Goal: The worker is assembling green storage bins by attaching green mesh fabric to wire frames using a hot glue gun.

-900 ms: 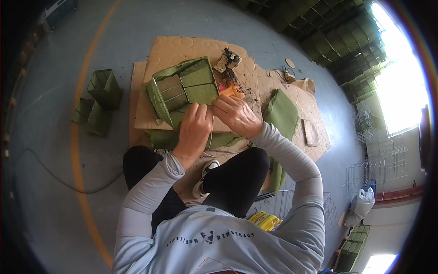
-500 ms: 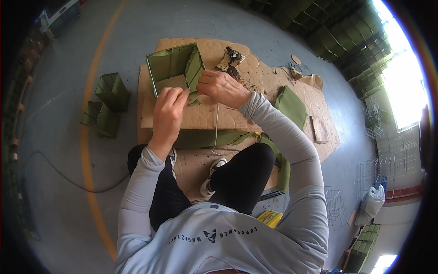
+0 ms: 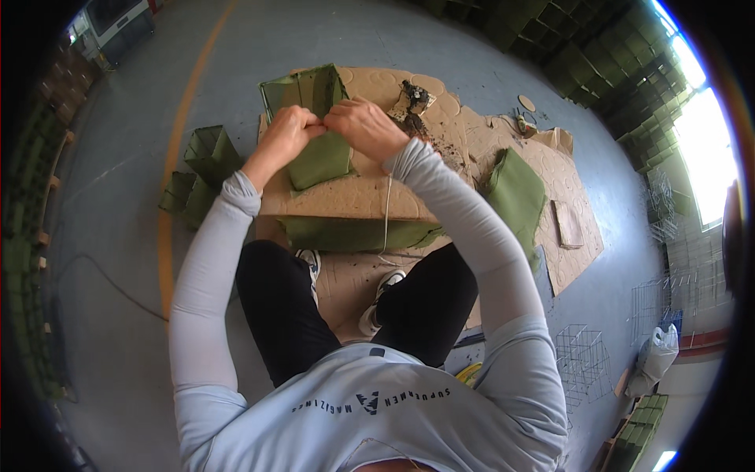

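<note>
A green fabric-covered box (image 3: 320,164) with a thin wire frame stands on a cardboard-topped work surface (image 3: 362,204) before me. Its top is open, and a fabric panel covers the side facing me. At that panel's upper edge, my left hand (image 3: 283,138) pinches the fabric, thumb and fingers together. My right hand (image 3: 366,127) is closed on the same edge just beside it, the fingertips of both hands nearly touching. The fingers hide the exact spot being gripped. Below the cardboard top, more green fabric (image 3: 354,234) shows, with a pale cord (image 3: 387,212) hanging over it.
Two smaller green boxes (image 3: 212,153) stand on the floor at left. Right of the box lie dark scraps (image 3: 413,102), a folded green piece (image 3: 515,193) and a small flat block (image 3: 566,224) on cardboard. Wire frames (image 3: 582,362) sit farther right; stacked green boxes (image 3: 582,63) line the back.
The green panel now stands up over the box's near side, which was uncovered before. Both hands have moved farther from me, up to the rim, and closer together.
</note>
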### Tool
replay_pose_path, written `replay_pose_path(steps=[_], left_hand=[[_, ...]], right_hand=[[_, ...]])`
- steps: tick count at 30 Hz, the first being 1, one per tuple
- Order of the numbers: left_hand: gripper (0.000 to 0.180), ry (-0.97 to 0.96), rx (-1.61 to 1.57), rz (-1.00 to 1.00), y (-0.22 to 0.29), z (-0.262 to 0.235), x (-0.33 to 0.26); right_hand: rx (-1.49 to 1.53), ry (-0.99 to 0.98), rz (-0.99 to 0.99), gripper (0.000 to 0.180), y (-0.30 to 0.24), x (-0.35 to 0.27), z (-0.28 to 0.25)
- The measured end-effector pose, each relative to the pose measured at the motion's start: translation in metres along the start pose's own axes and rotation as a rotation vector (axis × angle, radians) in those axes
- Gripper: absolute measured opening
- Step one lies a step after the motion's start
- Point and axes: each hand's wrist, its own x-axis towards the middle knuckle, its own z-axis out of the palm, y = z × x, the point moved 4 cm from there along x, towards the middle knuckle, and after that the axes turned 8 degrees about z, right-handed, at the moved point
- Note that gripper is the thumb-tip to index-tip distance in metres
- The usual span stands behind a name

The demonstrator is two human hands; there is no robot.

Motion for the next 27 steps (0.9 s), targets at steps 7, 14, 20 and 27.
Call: replay_pose_path(steps=[7, 14, 20, 27], left_hand=[[0.008, 0.189, 0.201, 0.149, 0.034, 0.01, -0.018], [0.007, 0.165, 0.207, 0.208, 0.043, 0.014, -0.03], [0.01, -0.01, 0.008, 0.081, 0.036, 0.014, -0.019], [0.01, 0.105, 0.192, 0.199, 0.05, 0.02, -0.038]], right_hand=[[-0.107, 0.066, 0.022, 0.011, -0.015, -0.021, -0.013], [0.028, -0.07, -0.087, 0.015, -0.018, -0.023, -0.02], [0.07, -0.134, -0.119, 0.015, -0.015, -0.022, -0.021], [0.025, 0.231, 0.489, 0.02, 0.003, -0.03, -0.041]])
